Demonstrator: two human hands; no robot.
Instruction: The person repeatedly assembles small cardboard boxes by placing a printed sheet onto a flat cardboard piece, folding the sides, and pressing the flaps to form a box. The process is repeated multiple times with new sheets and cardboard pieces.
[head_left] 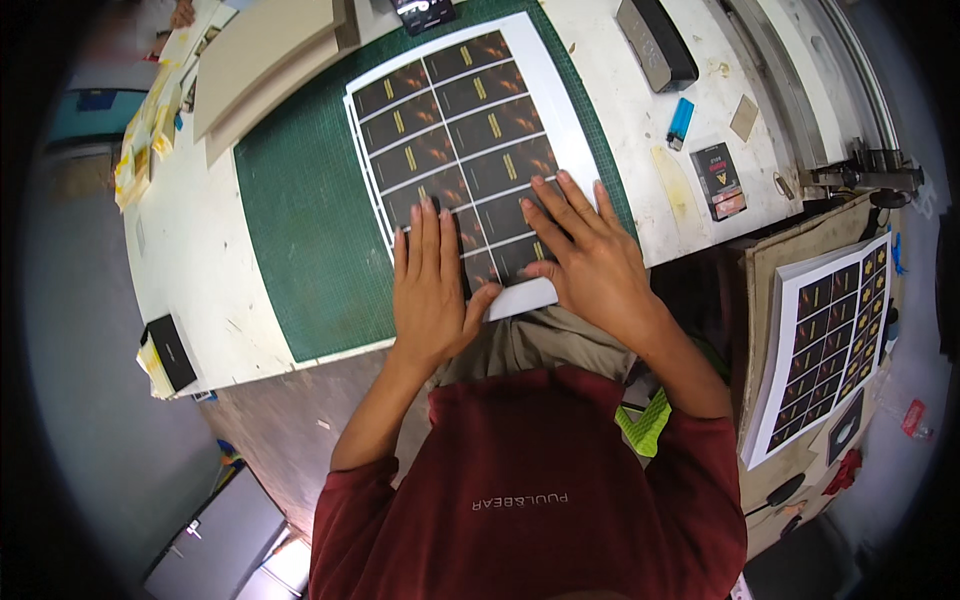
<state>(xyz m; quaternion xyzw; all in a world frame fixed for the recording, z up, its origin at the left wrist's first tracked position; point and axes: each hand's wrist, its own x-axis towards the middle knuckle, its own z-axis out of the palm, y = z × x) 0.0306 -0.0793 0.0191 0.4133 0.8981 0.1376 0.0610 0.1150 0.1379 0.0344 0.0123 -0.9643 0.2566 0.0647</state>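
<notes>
Even, bright light falls from above on the tabletop, with no hard glare; the white surface reads clean and the green mat keeps its grid lines visible. The hands cast only soft, short shadows onto the printed sheet. The centre is sharp. Toward the rim the fisheye bends straight edges, and the corners fall into a black vignette. The left margin, by the floor, looks dim, hazy and out of focus.
</notes>
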